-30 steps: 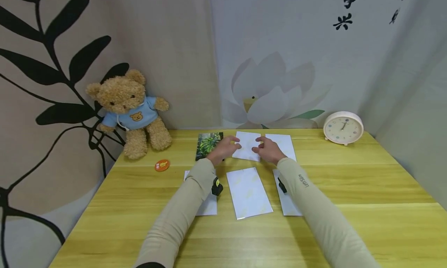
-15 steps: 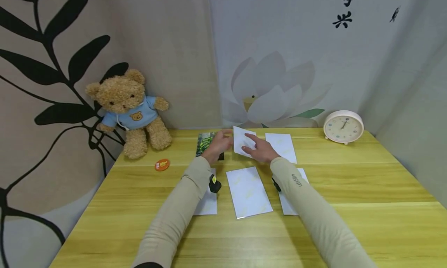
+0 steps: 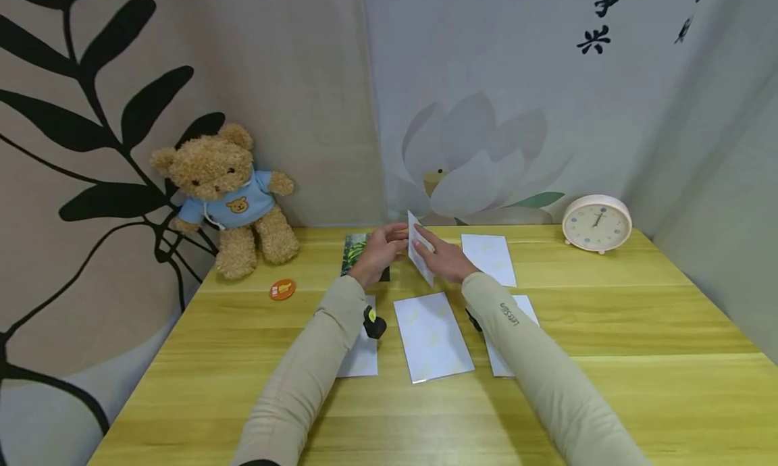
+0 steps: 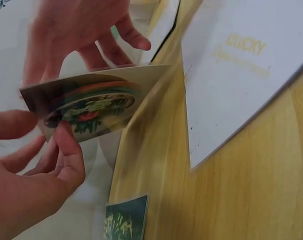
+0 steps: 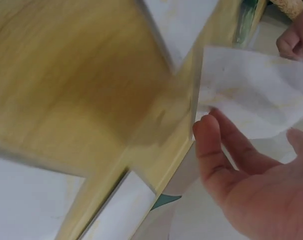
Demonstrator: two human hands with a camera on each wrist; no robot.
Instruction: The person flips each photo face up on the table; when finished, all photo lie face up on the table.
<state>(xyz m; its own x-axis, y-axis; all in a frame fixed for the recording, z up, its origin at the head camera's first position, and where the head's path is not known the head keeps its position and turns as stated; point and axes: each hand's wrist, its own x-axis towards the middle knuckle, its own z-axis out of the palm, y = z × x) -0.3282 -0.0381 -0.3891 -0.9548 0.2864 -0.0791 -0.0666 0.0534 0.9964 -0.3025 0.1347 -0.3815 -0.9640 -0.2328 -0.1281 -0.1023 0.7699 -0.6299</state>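
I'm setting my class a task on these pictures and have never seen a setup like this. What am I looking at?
There is no machine here: the grip is a person's own left hand and right hand. The wide pictures come from the head, looking forward and down; the two close ones come from the left and right wrists.

On the wood-look table lie four white cards, two partly hidden by the sleeves, a photo of green plants and a round orange disc. A teddy bear and a round white clock are towards the back.

Held on edge between the hands is a picture card; its picture side faces the left hand, which seems to pinch its edge. Whether the right hand pinches it too is unclear.
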